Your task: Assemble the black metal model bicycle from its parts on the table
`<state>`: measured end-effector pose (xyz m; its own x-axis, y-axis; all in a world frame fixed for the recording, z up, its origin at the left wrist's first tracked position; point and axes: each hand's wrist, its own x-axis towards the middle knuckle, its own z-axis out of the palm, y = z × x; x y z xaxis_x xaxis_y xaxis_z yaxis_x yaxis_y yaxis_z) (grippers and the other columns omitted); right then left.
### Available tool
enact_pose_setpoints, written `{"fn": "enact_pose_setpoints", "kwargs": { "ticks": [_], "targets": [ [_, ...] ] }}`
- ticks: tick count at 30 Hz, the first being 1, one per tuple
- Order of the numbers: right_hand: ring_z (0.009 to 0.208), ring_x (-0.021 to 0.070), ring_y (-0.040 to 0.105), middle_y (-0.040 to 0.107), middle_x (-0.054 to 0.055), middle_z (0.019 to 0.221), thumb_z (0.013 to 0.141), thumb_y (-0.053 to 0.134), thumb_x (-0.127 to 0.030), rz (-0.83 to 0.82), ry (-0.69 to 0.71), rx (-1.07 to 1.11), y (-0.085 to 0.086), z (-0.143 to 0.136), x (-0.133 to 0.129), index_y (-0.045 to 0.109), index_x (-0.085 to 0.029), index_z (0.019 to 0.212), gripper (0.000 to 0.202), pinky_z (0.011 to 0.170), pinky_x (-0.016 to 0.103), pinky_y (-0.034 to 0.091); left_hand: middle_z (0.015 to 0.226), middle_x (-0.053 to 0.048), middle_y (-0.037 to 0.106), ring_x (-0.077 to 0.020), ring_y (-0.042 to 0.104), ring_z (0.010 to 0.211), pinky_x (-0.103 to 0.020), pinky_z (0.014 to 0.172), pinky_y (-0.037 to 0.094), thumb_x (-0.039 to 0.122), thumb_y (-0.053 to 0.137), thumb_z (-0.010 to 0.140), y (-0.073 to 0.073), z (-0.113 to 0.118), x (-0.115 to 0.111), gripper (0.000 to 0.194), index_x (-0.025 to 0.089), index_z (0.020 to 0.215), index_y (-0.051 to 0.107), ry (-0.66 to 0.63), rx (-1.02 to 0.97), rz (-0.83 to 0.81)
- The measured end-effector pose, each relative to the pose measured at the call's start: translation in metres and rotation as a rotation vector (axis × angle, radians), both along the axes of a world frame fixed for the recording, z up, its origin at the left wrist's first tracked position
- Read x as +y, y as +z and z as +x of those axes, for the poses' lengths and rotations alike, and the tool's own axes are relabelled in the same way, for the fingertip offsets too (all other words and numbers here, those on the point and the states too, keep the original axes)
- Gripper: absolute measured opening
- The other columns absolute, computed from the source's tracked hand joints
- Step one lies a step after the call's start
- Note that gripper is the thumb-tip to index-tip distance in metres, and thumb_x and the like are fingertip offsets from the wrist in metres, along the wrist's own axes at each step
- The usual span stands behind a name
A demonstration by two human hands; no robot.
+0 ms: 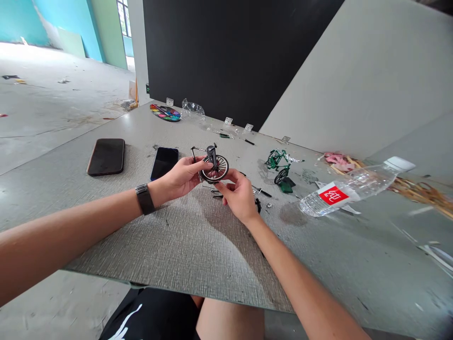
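Observation:
A small black model bicycle part with a spoked wheel is held up over the table between both hands. My left hand pinches its frame, the thumb lying on the black piece beside the wheel. On the other side, my right hand grips the lower edge of the wheel between thumb and fingers. Small dark parts and a screwdriver lie behind and beside my right hand, partly hidden by it. A green model bicycle stands farther right, with a green piece near its front wheel.
Two phones, one at the left and one behind my left hand, lie on the grey table. A paint palette and clear plastic sit at the back. A water bottle lies at the right, near wood strips.

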<state>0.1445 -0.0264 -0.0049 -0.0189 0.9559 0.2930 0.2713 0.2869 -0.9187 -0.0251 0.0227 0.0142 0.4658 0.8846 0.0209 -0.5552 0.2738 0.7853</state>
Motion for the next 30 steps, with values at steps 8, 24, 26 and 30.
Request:
{"fn": "enact_pose_setpoints", "kwargs": {
  "ticks": [8,24,26,30],
  "targets": [
    [0.041,0.0070,0.043,0.076,0.004,0.095,0.078,0.076,-0.043,-0.050,0.065,-0.032,-0.0030,-0.0019,0.0013,0.067,-0.022,0.105,0.036,0.033,0.024,0.045,0.086,-0.006,0.072,-0.0100,0.066,0.072,-0.021,0.066,0.049,0.008,0.070,0.080,0.0018,-0.0005,-0.0028,0.011,0.011,0.089,0.066,-0.003,0.009,-0.018],
    [0.046,0.0091,0.048,0.075,0.005,0.088,0.073,0.079,-0.046,-0.011,-0.002,0.050,0.0014,-0.0042,-0.0038,0.065,-0.021,0.094,0.036,0.036,0.025,0.046,0.084,-0.006,0.071,-0.0103,0.064,0.073,-0.021,0.068,0.047,0.006,0.069,0.079,0.0050,-0.0001,-0.0053,0.012,0.010,0.090,0.065,0.007,0.030,-0.033],
    [0.048,0.0097,0.050,0.075,0.005,0.088,0.072,0.080,-0.046,-0.020,0.002,0.072,0.0009,-0.0046,-0.0035,0.064,-0.021,0.096,0.038,0.037,0.025,0.047,0.083,-0.006,0.070,-0.0105,0.064,0.072,-0.022,0.066,0.046,0.005,0.069,0.079,0.0060,0.0003,-0.0060,0.013,0.011,0.090,0.065,0.022,0.027,-0.043],
    [0.046,0.0084,0.048,0.074,0.004,0.086,0.070,0.081,-0.045,-0.024,-0.018,0.081,0.0014,-0.0067,-0.0043,0.061,-0.022,0.095,0.039,0.036,0.024,0.047,0.081,-0.004,0.070,-0.0100,0.063,0.069,-0.021,0.063,0.045,0.005,0.069,0.079,0.0055,0.0006,-0.0058,0.013,0.011,0.089,0.065,0.050,0.022,-0.043]
  ]
}}
